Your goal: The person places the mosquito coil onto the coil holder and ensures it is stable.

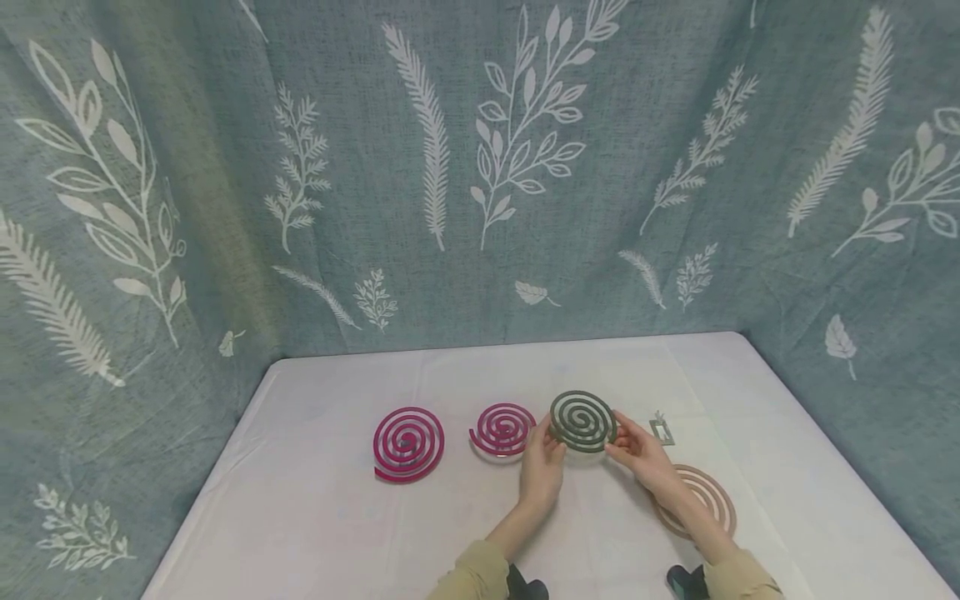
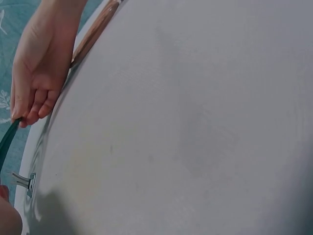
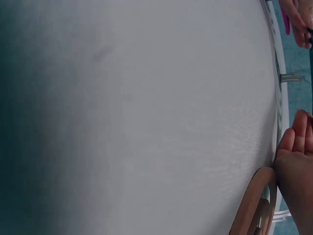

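A dark green mosquito coil (image 1: 583, 422) is held raised over the white table between both hands. My left hand (image 1: 542, 471) pinches its left edge, and my right hand (image 1: 647, 457) grips its right edge with thumb and fingers. In the left wrist view the coil shows edge-on as a thin green strip (image 2: 8, 139) at the right hand's fingertips. Below, between the hands, a small metal stand (image 3: 292, 77) sits on the table, hidden in the head view. A brown coil (image 1: 712, 492) lies partly under my right forearm.
Two magenta coils, a larger one (image 1: 408, 445) at the left and a smaller one (image 1: 504, 430) beside my left hand, are on the table (image 1: 315, 517). Another metal stand (image 1: 662, 430) is right of my right hand. Patterned teal cloth (image 1: 465, 292) hangs behind and at both sides.
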Tool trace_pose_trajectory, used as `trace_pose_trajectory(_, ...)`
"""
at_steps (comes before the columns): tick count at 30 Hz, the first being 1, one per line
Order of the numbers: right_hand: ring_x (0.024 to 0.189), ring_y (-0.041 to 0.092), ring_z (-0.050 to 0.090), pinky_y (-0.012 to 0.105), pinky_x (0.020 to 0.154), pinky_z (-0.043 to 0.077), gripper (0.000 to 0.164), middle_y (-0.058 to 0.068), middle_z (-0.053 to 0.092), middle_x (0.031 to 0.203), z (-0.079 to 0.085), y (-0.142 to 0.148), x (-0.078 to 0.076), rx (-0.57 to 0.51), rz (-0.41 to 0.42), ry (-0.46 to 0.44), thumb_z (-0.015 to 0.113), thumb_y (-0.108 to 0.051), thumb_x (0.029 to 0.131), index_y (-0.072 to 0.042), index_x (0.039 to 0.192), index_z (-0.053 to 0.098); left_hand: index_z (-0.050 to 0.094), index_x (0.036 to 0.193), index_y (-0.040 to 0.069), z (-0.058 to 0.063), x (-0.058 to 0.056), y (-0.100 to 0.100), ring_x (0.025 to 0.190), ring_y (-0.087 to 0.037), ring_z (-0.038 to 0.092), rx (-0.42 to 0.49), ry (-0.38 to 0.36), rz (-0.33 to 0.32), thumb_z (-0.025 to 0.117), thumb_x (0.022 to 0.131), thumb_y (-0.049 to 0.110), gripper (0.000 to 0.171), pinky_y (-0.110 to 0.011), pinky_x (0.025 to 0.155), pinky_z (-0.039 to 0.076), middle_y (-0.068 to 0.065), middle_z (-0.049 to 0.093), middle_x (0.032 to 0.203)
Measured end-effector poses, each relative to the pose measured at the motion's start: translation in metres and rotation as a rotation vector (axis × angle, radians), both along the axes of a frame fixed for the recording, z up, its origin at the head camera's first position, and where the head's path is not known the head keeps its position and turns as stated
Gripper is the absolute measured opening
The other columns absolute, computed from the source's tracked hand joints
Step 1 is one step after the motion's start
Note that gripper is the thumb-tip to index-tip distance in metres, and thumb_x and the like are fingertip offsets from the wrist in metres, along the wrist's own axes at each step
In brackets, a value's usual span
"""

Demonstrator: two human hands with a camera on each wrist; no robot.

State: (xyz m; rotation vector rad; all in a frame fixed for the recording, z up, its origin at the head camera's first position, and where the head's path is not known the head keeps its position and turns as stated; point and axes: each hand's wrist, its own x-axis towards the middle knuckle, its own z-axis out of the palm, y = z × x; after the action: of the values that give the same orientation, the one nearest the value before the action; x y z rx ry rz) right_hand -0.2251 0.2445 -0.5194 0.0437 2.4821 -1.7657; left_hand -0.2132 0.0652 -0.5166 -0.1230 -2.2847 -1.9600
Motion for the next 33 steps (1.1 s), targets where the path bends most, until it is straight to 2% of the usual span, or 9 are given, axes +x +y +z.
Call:
trace_pose_trajectory(8, 0.085, 0.003, 0.052, 0.014, 0.071, 0.047, 0.067, 0.013, 0.053, 0.111, 0.002, 0.000, -0.005, 0.000, 0.049, 0.014, 0.064, -0.012, 0.089, -0.001, 0.146, 0.031, 0.042, 0.138, 0.000, -0.001, 0.006, 0.001, 0.112, -0.034, 0.058, -0.080, -0.019, 0.078, 0.053, 0.090, -0.001, 0.049, -0.035, 0.094, 0.050, -0.021, 0.052, 0.127)
trace_pose_trajectory(13, 0.087, 0.005, 0.051, 0.014, 0.072, 0.047, 0.068, 0.013, 0.053, 0.114, 0.005, 0.000, -0.007, -0.004, 0.073, -0.020, 0.064, -0.014, 0.090, -0.001, 0.147, 0.029, 0.044, 0.138, 0.001, 0.000, 0.009, 0.003, 0.109, -0.032, 0.059, -0.105, -0.028, 0.114, 0.055, 0.090, 0.001, 0.049, -0.034, 0.092, 0.051, -0.019, 0.053, 0.125)
trace_pose_trajectory(23, 0.092, 0.007, 0.053, 0.014, 0.078, 0.048, 0.066, 0.010, 0.055, 0.115, 0.000, 0.001, -0.013, -0.044, 0.033, -0.043, 0.064, -0.016, 0.089, -0.004, 0.146, 0.032, 0.045, 0.135, -0.001, 0.004, 0.013, 0.005, 0.107, -0.031, 0.060, -0.110, -0.044, 0.164, 0.057, 0.089, 0.002, 0.048, -0.034, 0.090, 0.052, -0.019, 0.055, 0.121)
trace_pose_trajectory(33, 0.087, 0.003, 0.053, 0.013, 0.075, 0.048, 0.063, 0.009, 0.054, 0.114, -0.002, -0.002, -0.013, -0.063, 0.025, -0.027, 0.062, -0.013, 0.090, 0.000, 0.144, 0.033, 0.046, 0.133, -0.004, 0.007, 0.014, 0.005, 0.105, -0.033, 0.061, -0.120, -0.023, 0.182, 0.058, 0.088, 0.001, 0.047, -0.035, 0.089, 0.053, -0.020, 0.056, 0.118)
